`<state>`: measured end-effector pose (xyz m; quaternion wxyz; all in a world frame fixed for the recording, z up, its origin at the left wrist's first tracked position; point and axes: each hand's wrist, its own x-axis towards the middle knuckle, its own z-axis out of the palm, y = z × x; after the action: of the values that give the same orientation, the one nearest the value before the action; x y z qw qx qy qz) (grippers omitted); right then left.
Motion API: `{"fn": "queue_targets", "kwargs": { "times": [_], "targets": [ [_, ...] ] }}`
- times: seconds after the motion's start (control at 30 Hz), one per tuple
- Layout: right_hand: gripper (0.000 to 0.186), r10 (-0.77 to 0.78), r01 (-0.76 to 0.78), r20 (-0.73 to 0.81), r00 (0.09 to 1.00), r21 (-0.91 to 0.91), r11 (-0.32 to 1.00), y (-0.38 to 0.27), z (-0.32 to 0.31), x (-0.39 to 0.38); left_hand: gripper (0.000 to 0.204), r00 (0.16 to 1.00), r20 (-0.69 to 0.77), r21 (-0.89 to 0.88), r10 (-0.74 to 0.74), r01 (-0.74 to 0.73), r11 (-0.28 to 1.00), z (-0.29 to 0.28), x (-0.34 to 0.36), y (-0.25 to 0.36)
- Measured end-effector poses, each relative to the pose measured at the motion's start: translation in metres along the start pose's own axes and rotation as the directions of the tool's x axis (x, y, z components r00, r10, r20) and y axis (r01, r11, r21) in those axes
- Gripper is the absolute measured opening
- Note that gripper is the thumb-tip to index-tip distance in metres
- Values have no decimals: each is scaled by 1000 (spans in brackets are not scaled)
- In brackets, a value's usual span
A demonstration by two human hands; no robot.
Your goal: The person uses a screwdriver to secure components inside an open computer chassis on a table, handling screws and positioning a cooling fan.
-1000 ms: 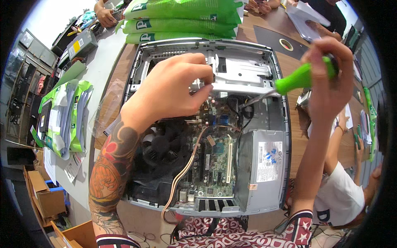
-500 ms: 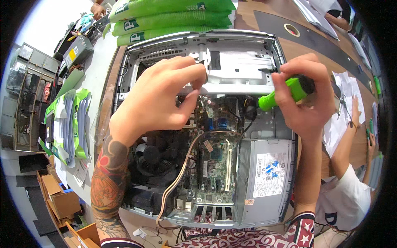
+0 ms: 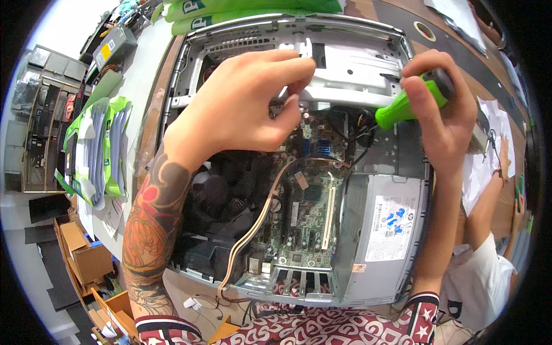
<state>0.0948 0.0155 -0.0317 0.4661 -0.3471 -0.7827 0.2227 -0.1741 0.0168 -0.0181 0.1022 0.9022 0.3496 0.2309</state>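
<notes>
An opened desktop computer case (image 3: 376, 282) lies in front of me with its inside showing. My right hand (image 3: 445, 123) is wrapped round a screwdriver (image 3: 397, 112) with a green and black handle. Its thin shaft slants down and left toward dark cables beside the motherboard (image 3: 307, 224); I cannot make out what the tip touches. Above the metal crossbar (image 3: 345, 96), my left hand (image 3: 247, 100) is curled, thumb and fingertips close together. Whatever is between them, if anything, is hidden. A black cooling fan (image 3: 215, 190) sits below the left wrist.
A silver power supply (image 3: 362, 230) fills the case's right side, and a tan cable (image 3: 256, 221) arches over the board. Green packages (image 3: 253, 8) lie behind the case. Papers in green wrapping (image 3: 100, 152) stand at left. A tape roll (image 3: 424, 31) and another person's arm (image 3: 486, 201) are at right.
The whole scene has shifted up and slightly right in the picture. Both hands stay over about the same parts of the case, and the screwdriver is still in my right hand.
</notes>
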Motion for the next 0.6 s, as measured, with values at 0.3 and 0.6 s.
{"fn": "queue_targets", "kwargs": {
  "times": [0.3, 0.6],
  "targets": [
    [25, 19, -17, 67, 998, -20, 1000, 4, -5, 1, 10, 999, -29, -26, 22, -23, 999, 4, -1, -5],
    [28, -56, 67, 56, 997, -206, 976, 17, -12, -3, 10, 998, -49, -44, 36, -38, 998, 5, 2, -2]
  ]
}}
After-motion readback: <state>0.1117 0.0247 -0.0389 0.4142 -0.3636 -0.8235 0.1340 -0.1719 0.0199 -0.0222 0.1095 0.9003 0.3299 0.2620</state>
